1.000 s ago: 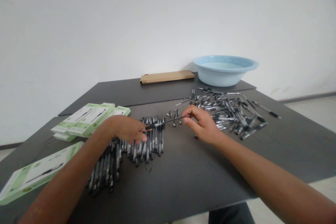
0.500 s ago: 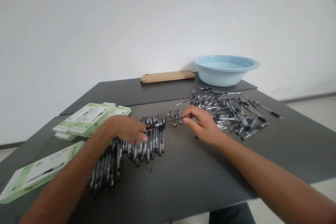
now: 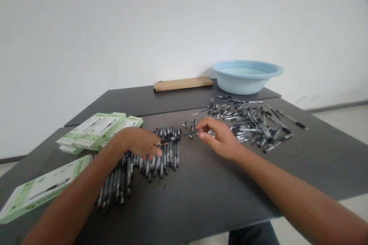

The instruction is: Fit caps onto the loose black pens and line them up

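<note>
- Both hands are apart but linked: the left hand (image 3: 145,143) pinches a pen barrel (image 3: 165,141) by its black grip, and the right hand (image 3: 218,138) pinches the far end of a thin dark rod (image 3: 185,135).
- Compared with a moment ago, the right fingertips have come lower and nearer the left; less rod shows between them, so it seems to have slid deeper into the barrel.
- Barrel and rod hang above the right edge of a row of pens (image 3: 172,157).
- Small loose pieces (image 3: 190,136) lie just beyond the rod.
- Right of them spreads a jumbled pile (image 3: 253,122); green-and-white boxes (image 3: 96,132) lie left.
- Farther back are a cardboard piece (image 3: 184,84) and a blue basin (image 3: 244,84).
</note>
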Demonstrator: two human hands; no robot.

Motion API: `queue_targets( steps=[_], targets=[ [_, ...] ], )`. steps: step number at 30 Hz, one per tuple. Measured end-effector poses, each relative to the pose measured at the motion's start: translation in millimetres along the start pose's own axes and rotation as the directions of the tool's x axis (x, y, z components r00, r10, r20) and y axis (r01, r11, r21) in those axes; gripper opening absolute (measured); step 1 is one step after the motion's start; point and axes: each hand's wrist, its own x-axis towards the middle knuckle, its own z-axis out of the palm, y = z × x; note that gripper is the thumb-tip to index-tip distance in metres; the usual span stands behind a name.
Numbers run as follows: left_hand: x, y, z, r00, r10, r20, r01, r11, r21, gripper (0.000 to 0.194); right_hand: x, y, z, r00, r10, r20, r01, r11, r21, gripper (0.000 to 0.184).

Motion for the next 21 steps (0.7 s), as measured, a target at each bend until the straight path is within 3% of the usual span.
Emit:
queue_targets(
  steps=[4, 9, 16, 21],
  targets=[
    [-1.3, -0.2, 0.6, 1.000, -0.003, -0.011, 0.003, 1.000, 0.006, 0.031, -1.1, 0.4, 0.0, 1.000, 0.005, -0.025, -0.005, 1.000, -0.005, 0.015],
    [-0.8, 2.7, 0.5, 1.000, -0.015, 0.001, 0.015, 1.000, 0.006, 0.031, 0.5, -0.4, 0.1, 0.999, -0.012, -0.031, 0.011, 1.000, -0.026, 0.001],
    [-1.7, 3.2, 0.0, 1.000, -0.014, -0.003, 0.014, 1.000, 0.013, 0.029, -1.1, -1.0, 0.2, 1.000, -0.004, 0.012, 0.004, 1.000, 0.010, 0.014],
    [-0.9, 2.8, 0.8, 1.000, -0.006, 0.005, 0.006, 1.000, -0.003, 0.028, 0.4, -2.7, 0.3, 1.000, -0.019, 0.015, 0.020, 1.000, -0.013, 0.003]
  ],
)
